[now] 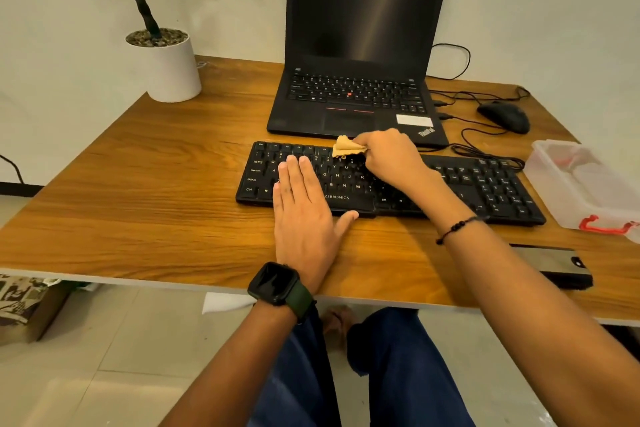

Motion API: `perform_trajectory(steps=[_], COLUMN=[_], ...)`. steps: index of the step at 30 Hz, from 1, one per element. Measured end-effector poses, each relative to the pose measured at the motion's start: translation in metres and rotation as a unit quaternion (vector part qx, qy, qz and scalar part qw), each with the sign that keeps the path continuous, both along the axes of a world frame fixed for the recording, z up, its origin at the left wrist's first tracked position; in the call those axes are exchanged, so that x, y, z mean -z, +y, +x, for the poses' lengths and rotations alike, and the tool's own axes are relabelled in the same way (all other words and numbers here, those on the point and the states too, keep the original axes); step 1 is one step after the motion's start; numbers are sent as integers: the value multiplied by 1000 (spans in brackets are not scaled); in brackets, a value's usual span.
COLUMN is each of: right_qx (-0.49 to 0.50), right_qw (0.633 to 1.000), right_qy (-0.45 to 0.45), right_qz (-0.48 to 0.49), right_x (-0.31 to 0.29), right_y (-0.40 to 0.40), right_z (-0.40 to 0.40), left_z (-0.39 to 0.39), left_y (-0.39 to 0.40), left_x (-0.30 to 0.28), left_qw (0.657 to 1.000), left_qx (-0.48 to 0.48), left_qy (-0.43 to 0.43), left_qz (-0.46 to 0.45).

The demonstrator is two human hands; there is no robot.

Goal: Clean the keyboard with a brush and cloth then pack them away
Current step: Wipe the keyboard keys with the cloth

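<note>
A black keyboard [485, 184] lies across the wooden desk [156, 184] in front of me. My left hand [304, 215] rests flat on its left half, fingers straight over the keys, thumb on the desk edge of the keyboard. My right hand [391, 156] pinches a small tan cloth [346, 147] against the upper key rows near the middle. A brush [550, 265] with dark bristles and a pale back lies at the desk's front right edge, partly behind my right forearm.
An open black laptop [360, 45] stands just behind the keyboard. A black mouse [504, 116] and loose cables lie at the right rear. A clear plastic box [585, 184] with red latches sits at the far right. A white potted plant [169, 66] stands at the back left.
</note>
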State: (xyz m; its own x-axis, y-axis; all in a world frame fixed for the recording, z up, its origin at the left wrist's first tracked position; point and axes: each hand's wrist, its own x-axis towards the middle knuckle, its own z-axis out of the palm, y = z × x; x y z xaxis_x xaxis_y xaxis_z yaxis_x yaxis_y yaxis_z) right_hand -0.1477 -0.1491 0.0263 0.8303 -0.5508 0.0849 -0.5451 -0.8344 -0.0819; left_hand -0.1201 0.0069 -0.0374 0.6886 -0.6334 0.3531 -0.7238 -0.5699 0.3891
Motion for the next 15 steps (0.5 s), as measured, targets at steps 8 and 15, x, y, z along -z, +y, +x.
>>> perform_trajectory(steps=[8,15], right_qx=[-15,-45], right_qw=[1000,999], right_qy=[-16,-4], right_qz=[-16,-5], right_x=[1,3], right_y=[17,48], right_z=[-19,-49], left_z=[1,0], left_y=[-1,0], left_x=[2,2], left_qw=[1000,1000], left_qx=[-4,-11], left_qy=[-7,-18], left_qz=[11,17])
